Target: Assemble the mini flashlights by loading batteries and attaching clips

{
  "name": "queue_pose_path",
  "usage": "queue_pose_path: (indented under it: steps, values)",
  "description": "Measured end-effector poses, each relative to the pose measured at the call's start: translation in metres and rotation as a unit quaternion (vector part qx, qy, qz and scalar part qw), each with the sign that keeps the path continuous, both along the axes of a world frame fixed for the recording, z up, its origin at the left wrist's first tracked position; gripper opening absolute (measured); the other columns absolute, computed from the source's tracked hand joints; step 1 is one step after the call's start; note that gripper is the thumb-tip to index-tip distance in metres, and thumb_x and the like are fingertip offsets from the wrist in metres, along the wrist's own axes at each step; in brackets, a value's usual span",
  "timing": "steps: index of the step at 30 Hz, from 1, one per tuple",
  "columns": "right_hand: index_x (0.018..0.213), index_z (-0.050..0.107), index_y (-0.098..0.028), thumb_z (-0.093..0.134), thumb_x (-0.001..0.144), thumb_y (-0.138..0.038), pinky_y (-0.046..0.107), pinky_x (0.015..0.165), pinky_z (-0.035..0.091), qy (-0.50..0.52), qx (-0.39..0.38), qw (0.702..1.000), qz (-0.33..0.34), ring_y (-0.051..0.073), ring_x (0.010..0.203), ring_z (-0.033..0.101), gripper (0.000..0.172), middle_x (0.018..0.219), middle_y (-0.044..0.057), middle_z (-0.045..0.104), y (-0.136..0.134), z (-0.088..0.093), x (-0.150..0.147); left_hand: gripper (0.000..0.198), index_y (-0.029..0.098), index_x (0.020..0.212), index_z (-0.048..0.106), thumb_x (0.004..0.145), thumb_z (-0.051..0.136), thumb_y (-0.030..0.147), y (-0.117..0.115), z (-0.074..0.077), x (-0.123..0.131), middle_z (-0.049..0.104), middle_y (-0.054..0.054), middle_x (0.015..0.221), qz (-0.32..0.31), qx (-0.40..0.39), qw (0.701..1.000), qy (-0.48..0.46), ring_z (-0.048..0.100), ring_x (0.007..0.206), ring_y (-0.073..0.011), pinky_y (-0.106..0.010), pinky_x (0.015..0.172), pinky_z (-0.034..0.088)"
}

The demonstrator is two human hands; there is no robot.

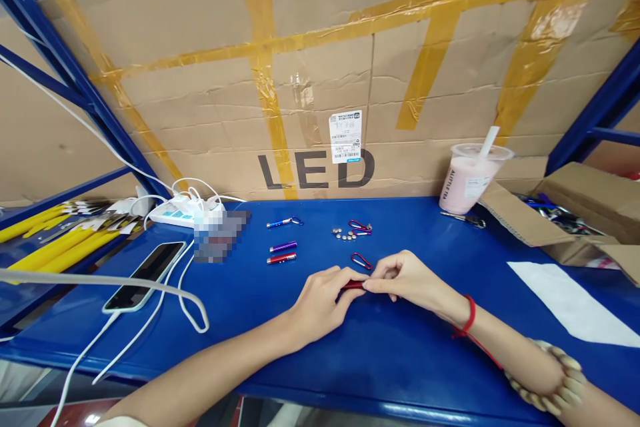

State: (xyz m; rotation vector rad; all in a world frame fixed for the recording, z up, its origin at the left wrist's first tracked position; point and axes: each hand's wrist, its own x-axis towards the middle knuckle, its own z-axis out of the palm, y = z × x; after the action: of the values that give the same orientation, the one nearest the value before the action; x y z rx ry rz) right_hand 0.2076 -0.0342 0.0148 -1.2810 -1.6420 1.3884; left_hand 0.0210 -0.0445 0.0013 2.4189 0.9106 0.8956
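My left hand (325,300) is closed around a small red flashlight tube (354,285), held low over the blue table. At the tube's right end, the thumb and fingers of my right hand (407,278) pinch together; whether they also hold a tiny part is hidden. Just beyond my fingertips lies a red carabiner clip (361,261). Several button cells (345,235) are scattered farther back, beside another red carabiner (361,226). To the left rest a red flashlight (281,258), a purple tube (283,247) and a blue flashlight with a clip (284,222).
A phone (145,277) and white cables lie left, near a power strip (183,210). A drink cup (473,177), keys (463,219), white paper (573,300) and an open box (585,207) occupy the right. A large cardboard carton (210,107) walls off the back.
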Motion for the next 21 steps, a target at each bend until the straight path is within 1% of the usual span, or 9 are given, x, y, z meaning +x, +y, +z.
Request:
queue_pose_path:
  steps: [6,14,21]
  values:
    - [0.058,0.067,-0.013,0.077,0.051,-0.041,0.018,0.039,0.037,0.015,0.01,1.0,0.008,0.006,0.04,0.046,0.03,0.05,0.0,0.061,0.0014,-0.0024,0.0001,0.018,0.021,0.101,0.058,0.089,0.045,0.024,0.0003,0.0022,-0.0013,0.067,-0.001,0.094,-0.006,0.005,1.0,0.027,0.062,0.082,-0.0148,-0.025,0.074,0.047]
    - [0.059,0.067,-0.013,0.076,0.054,-0.041,0.017,0.038,0.035,0.011,0.024,1.0,0.012,0.005,0.038,0.046,0.03,0.051,0.0,0.062,0.0029,-0.0046,0.0009,0.018,0.021,0.102,0.057,0.089,0.044,0.024,0.0026,0.0033,-0.0025,0.068,0.0,0.094,-0.004,0.038,0.998,0.057,0.062,0.08,-0.0149,-0.025,0.073,0.046]
    - [0.059,0.065,-0.013,0.075,0.054,-0.041,0.017,0.039,0.037,0.015,0.016,1.0,0.015,0.006,0.04,0.048,0.03,0.053,0.0,0.062,0.0019,-0.0035,0.0005,0.016,0.022,0.101,0.055,0.089,0.045,0.025,0.0015,-0.0011,-0.0017,0.068,0.001,0.093,0.001,0.017,0.999,0.044,0.063,0.082,-0.0147,-0.024,0.073,0.046]
